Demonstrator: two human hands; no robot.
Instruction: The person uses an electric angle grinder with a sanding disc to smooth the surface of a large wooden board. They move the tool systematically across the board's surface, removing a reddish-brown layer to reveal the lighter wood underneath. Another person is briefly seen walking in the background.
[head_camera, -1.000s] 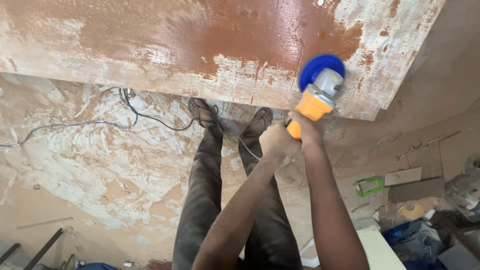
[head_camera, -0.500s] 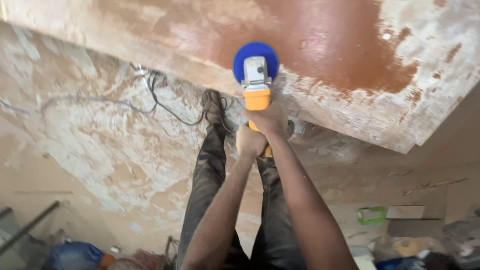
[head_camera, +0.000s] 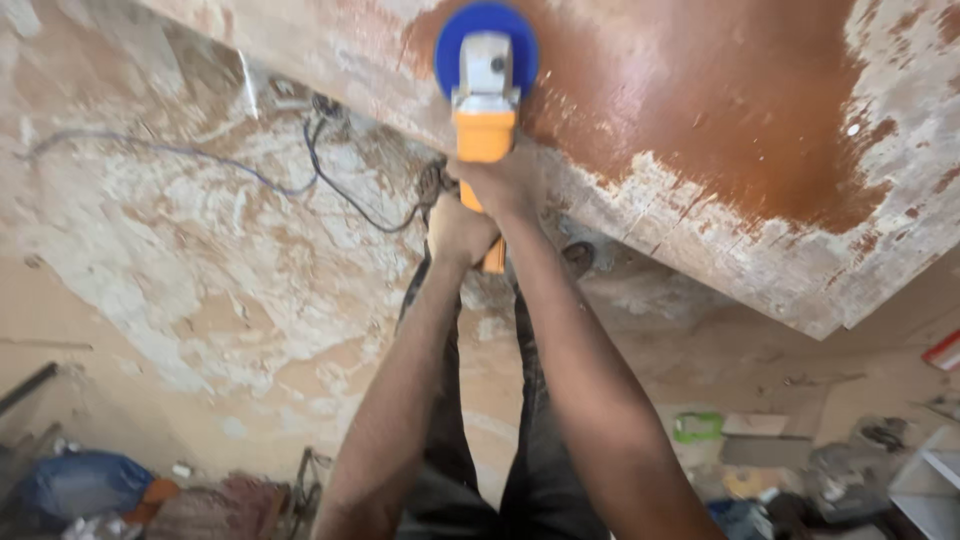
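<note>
Fingers of our right hand (head_camera: 505, 182) are wrapped tight around the orange body of the sander (head_camera: 485, 100), just behind its grey head, while our left hand (head_camera: 462, 228) is closed on the rear of the handle nearer us. Its blue disc (head_camera: 486, 25) sits ahead of both fists, pressed on the brown, white-scuffed board (head_camera: 720, 130).

small green packet (head_camera: 697, 427) on floor, flat grey box (head_camera: 762, 450) beside it

Two hands (head_camera: 490, 205), one orange power sander with a round blue pad (head_camera: 485, 75), one worn reddish-brown wooden panel (head_camera: 720, 120), one black cable (head_camera: 340, 190) at nine o'clock.
</note>
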